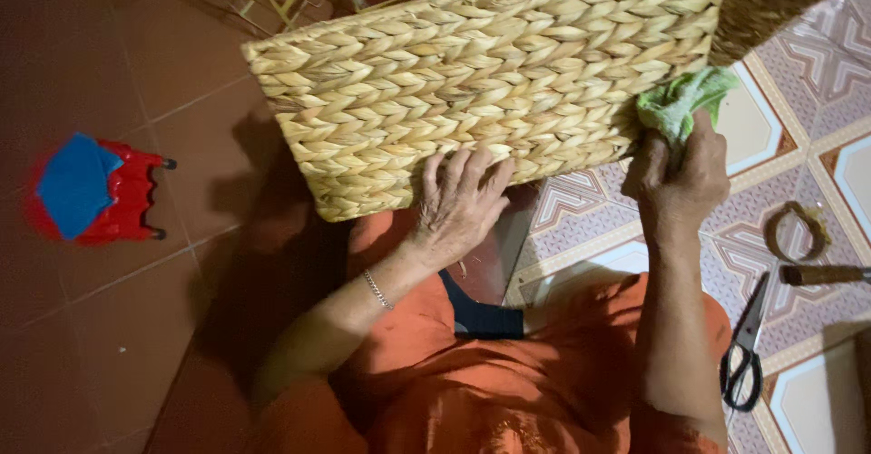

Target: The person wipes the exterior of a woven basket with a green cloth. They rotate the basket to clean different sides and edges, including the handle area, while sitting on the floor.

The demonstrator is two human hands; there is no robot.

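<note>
Woven straw basket [490,82], likely light and stiff, rests over the lap, left hand [458,205] fingers spread flat on its lower edge, right hand [680,173] clamped on a soft green cloth [680,100] at its right end.

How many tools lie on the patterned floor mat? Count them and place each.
2. A pair of black-handled scissors lies at the lower right beside the person's knee; a wooden-handled tool lies above it, cut off by the right edge. Others may be hidden outside the frame.
</note>
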